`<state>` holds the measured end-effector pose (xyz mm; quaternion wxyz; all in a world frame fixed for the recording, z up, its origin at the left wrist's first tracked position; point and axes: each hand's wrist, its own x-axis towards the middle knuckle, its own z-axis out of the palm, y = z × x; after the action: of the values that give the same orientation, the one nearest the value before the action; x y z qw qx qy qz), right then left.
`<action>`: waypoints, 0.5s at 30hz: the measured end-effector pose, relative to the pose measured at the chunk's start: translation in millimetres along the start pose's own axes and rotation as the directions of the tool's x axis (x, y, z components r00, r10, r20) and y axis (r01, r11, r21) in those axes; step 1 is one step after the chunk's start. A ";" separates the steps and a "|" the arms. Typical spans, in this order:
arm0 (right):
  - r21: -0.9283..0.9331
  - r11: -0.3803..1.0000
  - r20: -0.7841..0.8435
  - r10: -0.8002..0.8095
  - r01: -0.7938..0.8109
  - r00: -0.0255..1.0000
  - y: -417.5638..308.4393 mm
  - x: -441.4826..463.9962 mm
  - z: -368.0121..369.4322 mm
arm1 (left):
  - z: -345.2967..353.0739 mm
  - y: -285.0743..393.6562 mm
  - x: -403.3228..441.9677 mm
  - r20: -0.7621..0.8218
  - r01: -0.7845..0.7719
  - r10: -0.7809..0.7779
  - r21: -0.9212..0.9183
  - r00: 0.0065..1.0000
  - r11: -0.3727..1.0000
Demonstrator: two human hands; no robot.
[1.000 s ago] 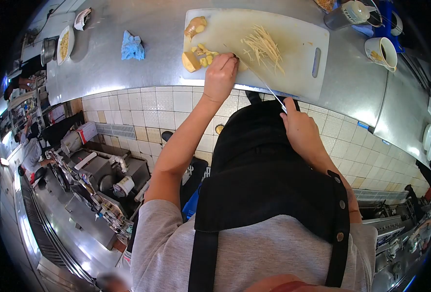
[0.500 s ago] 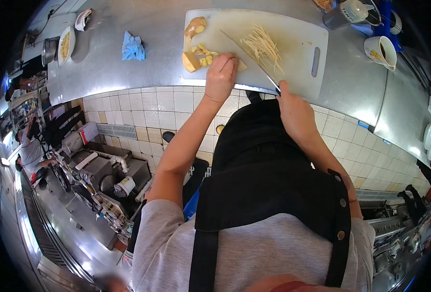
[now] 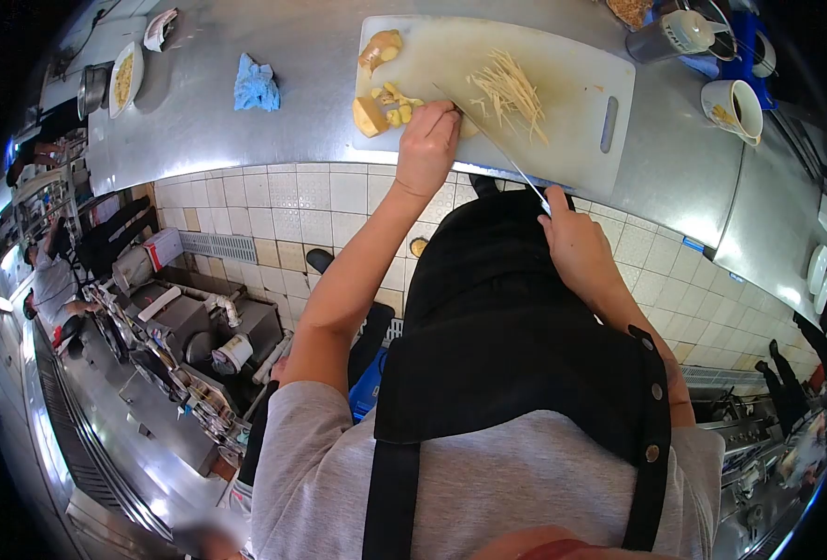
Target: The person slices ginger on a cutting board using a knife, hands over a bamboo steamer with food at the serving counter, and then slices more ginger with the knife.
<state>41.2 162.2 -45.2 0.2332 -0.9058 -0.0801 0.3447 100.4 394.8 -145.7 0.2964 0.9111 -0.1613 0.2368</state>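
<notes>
A white cutting board (image 3: 570, 84) lies on the steel counter. On its left part, my left hand (image 3: 427, 147) presses with curled fingers on a pale piece of ginger (image 3: 469, 129), mostly hidden beneath them. My right hand (image 3: 578, 245) is closed around the handle of a kitchen knife (image 3: 499, 145), whose blade points up and left, its tip beside my left fingertips. Thin ginger shreds (image 3: 510, 93) are piled right of the blade. Left of my left hand are a cut ginger block (image 3: 370, 118), small ginger bits (image 3: 397, 114) and an unpeeled ginger knob (image 3: 380, 49).
A crumpled blue cloth (image 3: 257, 86) and a white oval dish of yellow food (image 3: 126, 82) are on the steel counter (image 3: 189, 140) to the left. A white cup (image 3: 734, 107) and a squeeze bottle (image 3: 670, 37) stand at the right. Another person (image 3: 56, 287) is at far left.
My right hand has drawn the knife slightly back toward my body and to the right. My left hand stays on the ginger. The whole view has shifted a little.
</notes>
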 end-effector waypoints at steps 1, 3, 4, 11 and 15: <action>0.001 1.000 -0.010 -0.008 0.008 1.000 2.2 3.4 4.8 | -0.3 0.0 -0.2 0.001 0.002 -0.002 -0.001 1.000 1.000; 0.005 1.000 -0.036 -0.027 0.027 0.999 4.0 10.5 11.8 | -0.3 0.0 0.2 0.002 0.004 -0.004 -0.002 1.000 1.000; 0.008 0.999 -0.052 -0.037 0.037 0.998 4.4 14.4 13.8 | -0.5 -0.4 0.5 0.001 0.002 -0.002 0.003 1.000 1.000; -0.052 0.995 -0.180 -0.092 0.083 0.979 -7.6 35.7 4.6 | -0.3 -0.5 -0.2 0.007 0.000 0.000 0.020 1.000 1.000; -0.043 0.999 -0.097 -0.013 0.009 0.995 -13.8 16.3 -12.5 | -1.4 1.1 0.0 0.004 0.002 -0.003 0.013 1.000 1.000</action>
<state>61.9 174.8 -40.1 0.2194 -0.9257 -0.0807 0.2973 99.5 394.8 -144.2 0.2904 0.9137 -0.1592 0.2357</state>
